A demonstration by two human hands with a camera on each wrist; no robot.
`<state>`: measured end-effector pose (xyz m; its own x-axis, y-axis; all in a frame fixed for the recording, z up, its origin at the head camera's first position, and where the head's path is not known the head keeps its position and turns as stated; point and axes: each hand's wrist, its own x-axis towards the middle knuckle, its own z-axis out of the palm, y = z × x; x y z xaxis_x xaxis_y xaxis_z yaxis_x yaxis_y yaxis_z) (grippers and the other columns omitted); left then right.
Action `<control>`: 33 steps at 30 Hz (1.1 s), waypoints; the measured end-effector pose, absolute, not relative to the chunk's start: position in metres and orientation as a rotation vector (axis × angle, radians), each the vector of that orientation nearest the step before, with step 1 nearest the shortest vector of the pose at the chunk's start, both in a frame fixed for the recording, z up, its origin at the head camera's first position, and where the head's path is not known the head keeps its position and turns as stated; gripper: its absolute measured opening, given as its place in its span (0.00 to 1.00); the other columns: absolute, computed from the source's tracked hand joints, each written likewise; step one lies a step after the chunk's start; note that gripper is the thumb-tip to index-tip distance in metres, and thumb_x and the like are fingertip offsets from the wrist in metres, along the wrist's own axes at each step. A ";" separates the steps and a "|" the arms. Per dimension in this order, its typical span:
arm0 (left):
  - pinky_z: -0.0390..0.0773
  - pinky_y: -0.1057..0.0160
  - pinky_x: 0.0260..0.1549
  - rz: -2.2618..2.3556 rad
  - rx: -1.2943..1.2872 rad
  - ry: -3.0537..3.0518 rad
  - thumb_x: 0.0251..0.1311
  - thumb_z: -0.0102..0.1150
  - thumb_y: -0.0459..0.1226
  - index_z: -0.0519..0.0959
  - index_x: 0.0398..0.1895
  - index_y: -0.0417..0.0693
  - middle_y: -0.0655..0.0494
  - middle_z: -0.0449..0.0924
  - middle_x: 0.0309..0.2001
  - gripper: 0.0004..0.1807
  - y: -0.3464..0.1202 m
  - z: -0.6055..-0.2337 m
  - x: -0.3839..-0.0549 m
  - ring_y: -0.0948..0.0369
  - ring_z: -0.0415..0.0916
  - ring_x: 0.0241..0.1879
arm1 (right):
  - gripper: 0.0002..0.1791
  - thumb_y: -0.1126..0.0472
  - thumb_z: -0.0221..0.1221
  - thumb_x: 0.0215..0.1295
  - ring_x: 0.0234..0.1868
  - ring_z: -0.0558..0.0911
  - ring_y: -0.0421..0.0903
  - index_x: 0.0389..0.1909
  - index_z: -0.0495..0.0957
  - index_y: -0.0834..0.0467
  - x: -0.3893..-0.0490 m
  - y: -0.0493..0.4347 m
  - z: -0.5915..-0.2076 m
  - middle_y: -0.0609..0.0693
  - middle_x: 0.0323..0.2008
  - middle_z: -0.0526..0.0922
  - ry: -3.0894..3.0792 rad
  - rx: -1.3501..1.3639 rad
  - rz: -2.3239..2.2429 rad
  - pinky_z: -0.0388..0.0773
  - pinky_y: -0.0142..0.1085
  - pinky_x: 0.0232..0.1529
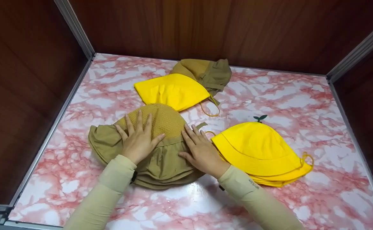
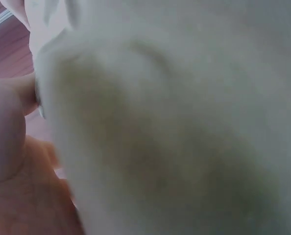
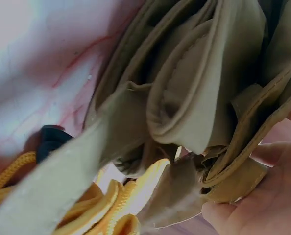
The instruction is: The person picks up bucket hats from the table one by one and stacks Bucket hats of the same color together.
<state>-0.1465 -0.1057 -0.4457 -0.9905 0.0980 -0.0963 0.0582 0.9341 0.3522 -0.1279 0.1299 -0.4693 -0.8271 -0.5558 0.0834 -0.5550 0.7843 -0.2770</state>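
Two flat palms, left hand (image 1: 138,140) and right hand (image 1: 202,151), pressing khaki hat (image 1: 160,159); risk of snagging yellow hat (image 1: 260,150) just right, dragging its cord.

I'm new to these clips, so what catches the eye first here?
Two bright yellow hats: one at the right, one further back lying on a khaki hat. In front, the left hand and right hand lie flat on another khaki hat, all on a pink marbled table.
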 end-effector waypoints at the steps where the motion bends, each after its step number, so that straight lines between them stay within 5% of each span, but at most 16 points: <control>1: 0.17 0.24 0.63 0.536 0.117 2.973 0.65 0.43 0.68 0.42 0.80 0.57 0.46 0.27 0.80 0.48 -0.106 -0.447 -0.147 0.34 0.15 0.74 | 0.40 0.43 0.53 0.73 0.77 0.54 0.61 0.75 0.55 0.64 -0.129 0.130 -0.470 0.60 0.77 0.52 2.952 -0.925 -0.460 0.54 0.55 0.76; 15: 0.19 0.23 0.62 0.553 0.104 2.942 0.64 0.46 0.68 0.44 0.80 0.55 0.45 0.30 0.80 0.50 -0.110 -0.460 -0.157 0.32 0.19 0.74 | 0.42 0.46 0.54 0.73 0.78 0.49 0.61 0.76 0.50 0.64 -0.146 0.133 -0.470 0.60 0.79 0.44 2.685 -0.907 -0.588 0.51 0.54 0.77; 24: 0.21 0.22 0.62 0.519 0.091 2.953 0.62 0.48 0.68 0.43 0.80 0.55 0.44 0.31 0.80 0.52 -0.108 -0.461 -0.159 0.30 0.22 0.74 | 0.35 0.49 0.59 0.71 0.73 0.64 0.57 0.72 0.63 0.63 -0.166 0.140 -0.437 0.57 0.76 0.58 2.553 -0.842 -0.689 0.62 0.50 0.73; 29: 0.21 0.22 0.62 0.511 0.089 2.962 0.61 0.48 0.68 0.44 0.80 0.55 0.44 0.31 0.80 0.52 -0.106 -0.462 -0.158 0.30 0.23 0.74 | 0.20 0.54 0.59 0.70 0.55 0.82 0.54 0.57 0.80 0.61 -0.185 0.139 -0.421 0.58 0.58 0.82 2.578 -0.747 -0.883 0.79 0.47 0.57; 33: 0.20 0.22 0.62 0.520 0.093 2.964 0.61 0.48 0.68 0.44 0.80 0.55 0.44 0.31 0.80 0.52 -0.105 -0.462 -0.157 0.30 0.22 0.74 | 0.12 0.60 0.59 0.69 0.37 0.84 0.51 0.45 0.84 0.64 -0.205 0.140 -0.421 0.59 0.40 0.87 2.592 -0.515 -1.181 0.81 0.37 0.39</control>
